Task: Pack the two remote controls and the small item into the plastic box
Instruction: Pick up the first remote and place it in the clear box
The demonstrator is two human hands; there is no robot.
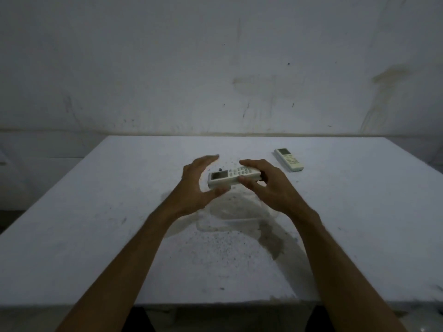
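My right hand [266,185] grips a white remote control [231,177] by its button end and holds it level above the table, screen end pointing left. My left hand [196,185] is spread open around the screen end, and its thumb seems to touch the underside. A clear plastic box [235,216] sits on the table just below and in front of the held remote, hard to make out. The second white remote [288,159] lies flat at the right rear. A small dark item [220,169] lies on the table behind the held remote, partly hidden.
The white table [96,236] is speckled with dark marks and has a stain right of the box. A dirty white wall [215,68] rises directly behind its far edge. The near edge runs across the bottom of the view.
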